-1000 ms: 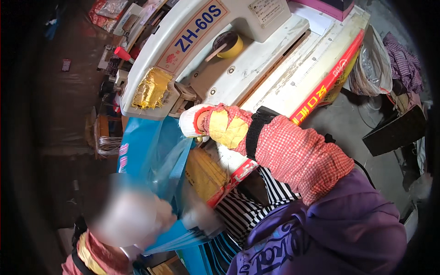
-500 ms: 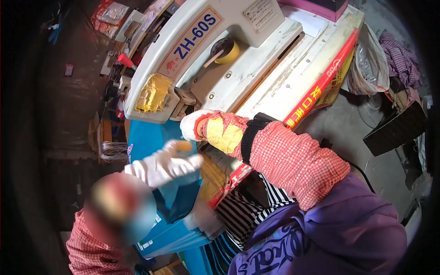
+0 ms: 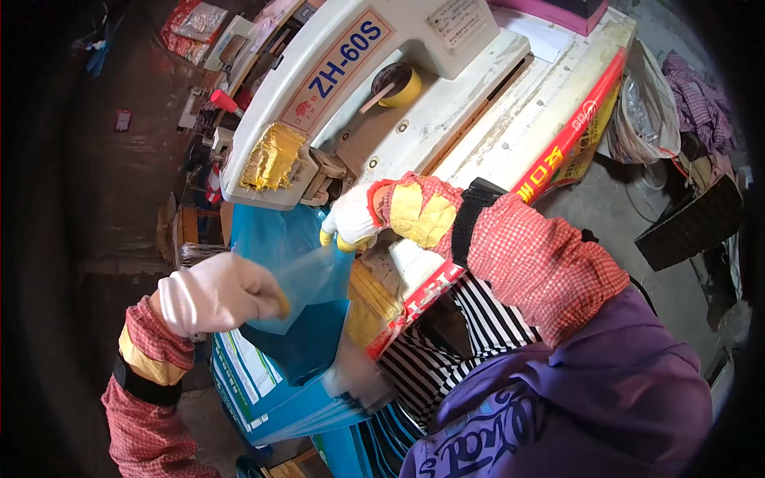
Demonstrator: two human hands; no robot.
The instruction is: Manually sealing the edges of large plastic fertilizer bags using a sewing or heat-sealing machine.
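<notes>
My left hand (image 3: 219, 295), in a white glove with yellow fingertips, is closed on an edge of a thin translucent plastic film (image 3: 309, 275). My right hand (image 3: 355, 217), gloved alike, has its fingers bent at the film's upper right edge, just below the head of a big white machine (image 3: 267, 151). The film stretches between both hands over a blue bag-like piece (image 3: 299, 346) with a dark opening. More blue printed layers (image 3: 247, 370) hang below. The right fingertips are partly hidden by the glove.
A yellow cup (image 3: 405, 88) with a stick stands on the machine bed. A pale worktable (image 3: 494, 159) with a red printed edge strip runs to the upper right. White plastic bags (image 3: 645, 119) and a dark crate (image 3: 689, 223) are at right. A blurred shape (image 3: 358, 378) lies near the blue layers.
My left hand has pulled back to the left and closed from a spread pose, drawing the film out. My right hand has shifted slightly right, its fingertips now in sight.
</notes>
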